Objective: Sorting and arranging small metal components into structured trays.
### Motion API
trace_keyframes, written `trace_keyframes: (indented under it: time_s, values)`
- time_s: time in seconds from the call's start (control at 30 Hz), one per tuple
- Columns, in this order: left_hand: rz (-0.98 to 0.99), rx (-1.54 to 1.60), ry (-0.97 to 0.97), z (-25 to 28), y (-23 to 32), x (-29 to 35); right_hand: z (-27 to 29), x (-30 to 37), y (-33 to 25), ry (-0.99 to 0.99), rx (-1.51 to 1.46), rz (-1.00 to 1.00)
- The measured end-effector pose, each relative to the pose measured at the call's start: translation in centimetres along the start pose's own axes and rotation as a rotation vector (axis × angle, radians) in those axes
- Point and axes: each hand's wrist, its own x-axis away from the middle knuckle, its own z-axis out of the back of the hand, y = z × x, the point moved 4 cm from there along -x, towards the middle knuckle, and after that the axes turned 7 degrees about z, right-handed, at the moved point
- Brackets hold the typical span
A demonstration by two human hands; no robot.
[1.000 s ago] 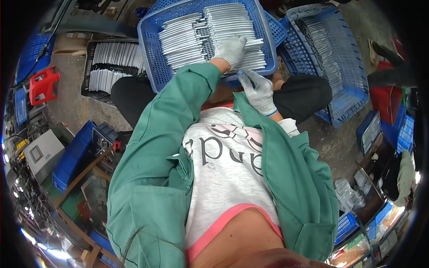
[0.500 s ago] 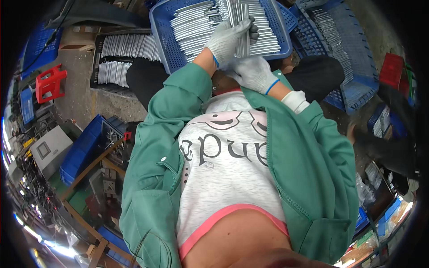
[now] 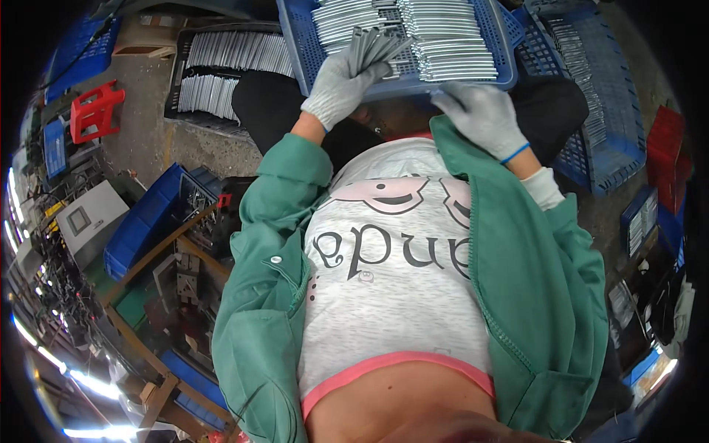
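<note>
Left hand (image 3: 336, 90), in a pale glove: fingers closed round a fanned bundle of metal rods (image 3: 368, 49), over the near left side of a blue basket (image 3: 413, 90). Right hand (image 3: 487, 122), likewise gloved: by the basket's near rim, fingers blurred; I cannot tell whether they grip anything. Inside the basket: silvery stacks (image 3: 450, 44). Left: black crate (image 3: 173, 96), rods within; red stool (image 3: 96, 111). Right: blue crate (image 3: 620, 140), rods within.
</note>
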Motion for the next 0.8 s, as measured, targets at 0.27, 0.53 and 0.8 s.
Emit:
trace_keyframes:
  time_s: [0.27,0.53,0.8]
  values:
    - [-0.27,-0.161,0.049,1.5,-2.7,2.1,3.9,-0.3,-0.7,0.144,-0.148,0.001]
    - [-0.307,-0.368,0.034,1.6,-2.0,3.1,3.7,-0.2,-1.7,0.084,-0.091,0.063]
    - [-0.404,-0.434,0.122,1.9,-2.7,3.0,4.5,0.0,-2.7,0.149,-0.002,0.194]
